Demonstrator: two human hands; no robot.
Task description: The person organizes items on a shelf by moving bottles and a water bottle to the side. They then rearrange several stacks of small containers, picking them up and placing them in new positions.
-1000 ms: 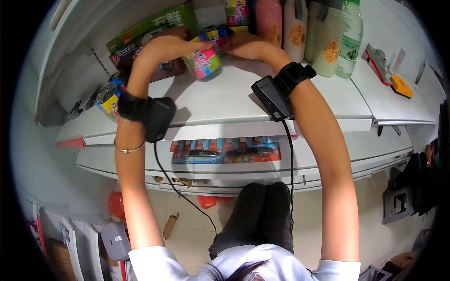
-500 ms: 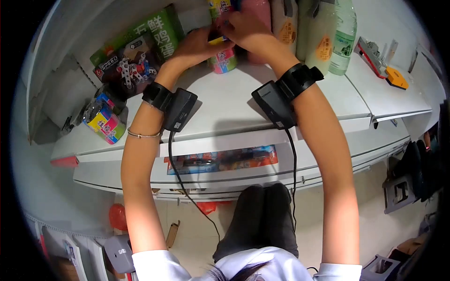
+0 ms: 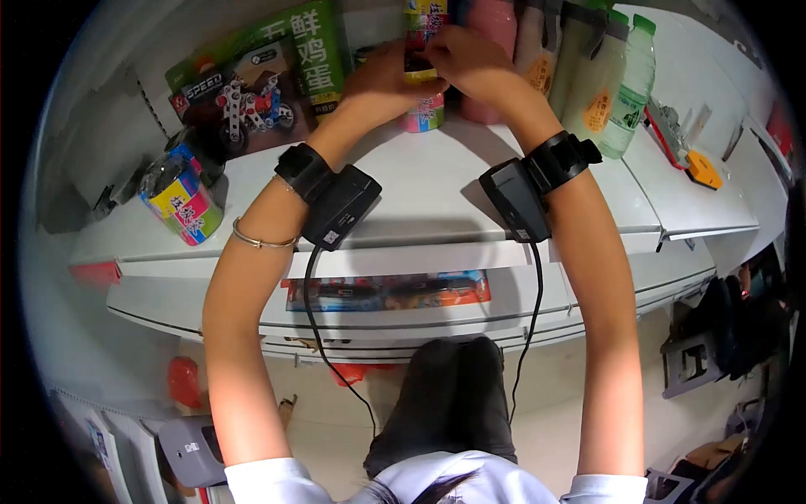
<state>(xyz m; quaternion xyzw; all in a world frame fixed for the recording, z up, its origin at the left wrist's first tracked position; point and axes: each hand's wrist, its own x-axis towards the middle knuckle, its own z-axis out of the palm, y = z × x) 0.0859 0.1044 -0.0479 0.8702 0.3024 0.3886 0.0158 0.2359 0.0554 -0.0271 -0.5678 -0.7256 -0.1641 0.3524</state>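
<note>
Your left hand (image 3: pixel 382 77) and right hand (image 3: pixel 467 60) clasp the upright colourful can (image 3: pixel 426 114) from either side, far-centre on the shelf (image 3: pixel 420 197).

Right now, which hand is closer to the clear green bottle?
Right. The right hand holds the colourful can, left of the clear green bottle; the left hand is farther left.

The held can (image 3: pixel 426 113) far on the shelf wears a glossy printed plastic wrap. The 2nd can (image 3: pixel 180 197), far left, has the same shiny film and a clear plastic lid. The shelf (image 3: pixel 420 185) looks like smooth painted metal with a dull sheen. The bottles (image 3: pixel 625 92) at far right are translucent plastic with matt labels. The green box (image 3: pixel 311 42) looks like printed card. The 2 wrist units (image 3: pixel 340 206) are matt black plastic on cloth straps, and the bracelet (image 3: pixel 260 242) is thin shiny metal.
</note>
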